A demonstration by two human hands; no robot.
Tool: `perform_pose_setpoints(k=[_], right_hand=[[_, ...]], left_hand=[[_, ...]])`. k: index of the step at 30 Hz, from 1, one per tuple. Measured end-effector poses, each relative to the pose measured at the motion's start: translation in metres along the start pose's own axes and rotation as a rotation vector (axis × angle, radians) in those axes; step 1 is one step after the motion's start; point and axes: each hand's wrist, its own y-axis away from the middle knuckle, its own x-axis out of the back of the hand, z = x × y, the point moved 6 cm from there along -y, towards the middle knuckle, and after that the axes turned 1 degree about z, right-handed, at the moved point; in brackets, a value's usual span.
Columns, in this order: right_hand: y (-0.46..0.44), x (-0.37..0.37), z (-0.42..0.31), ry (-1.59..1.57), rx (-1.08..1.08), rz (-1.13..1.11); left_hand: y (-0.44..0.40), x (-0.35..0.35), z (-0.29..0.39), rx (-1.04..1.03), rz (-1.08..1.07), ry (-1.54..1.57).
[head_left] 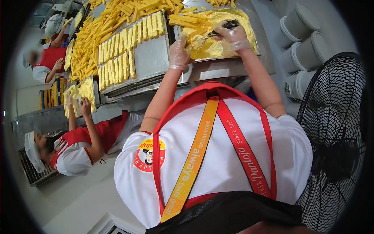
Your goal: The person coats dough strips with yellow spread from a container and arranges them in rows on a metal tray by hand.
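My right hand (233, 36), in a clear glove, is wrapped round a black-handled tool (230, 25) above a tray of pale yellow cream (243, 23). At the tray's left edge is my gloved left hand (179, 52), its fingers curled together; whatever is between them is too small to tell. Yellow sticks (187, 18) lie at the upper left of the cream. To the left, a metal tray (150, 60) bears rows of coated sticks (128, 40), with bare metal at its lower right.
A heap of yellow sticks (87, 43) covers the table's left side. Two co-workers (83, 144) (54, 56) in red aprons are at the left. White buckets (302, 52) and a large black fan (335, 128) stand at the right.
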Motion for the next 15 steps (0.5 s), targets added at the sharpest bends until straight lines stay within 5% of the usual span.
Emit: perform_pose_setpoints(k=[1,2,6,9,10,15], right_hand=[[-0.006,-0.006,0.013,-0.054,-0.022,-0.007],[-0.019,0.000,0.021,0.381,-0.007,0.075],[-0.016,0.018,0.014,0.383,-0.027,0.217],[0.004,0.003,-0.017,0.059,0.005,-0.006],[0.006,-0.003,-0.020,0.004,0.163,-0.009],[-0.023,0.003,0.026,0.219,-0.082,0.050]], left_hand=[[-0.001,0.001,0.001,-0.009,-0.007,-0.028],[0.000,0.001,0.001,0.018,-0.030,-0.002],[0.000,0.002,0.002,0.052,-0.047,0.027],[0.001,-0.001,0.000,0.012,-0.007,-0.001],[0.002,-0.002,-0.002,-0.002,0.008,-0.010],[0.004,0.004,0.004,-0.026,-0.005,0.019]])
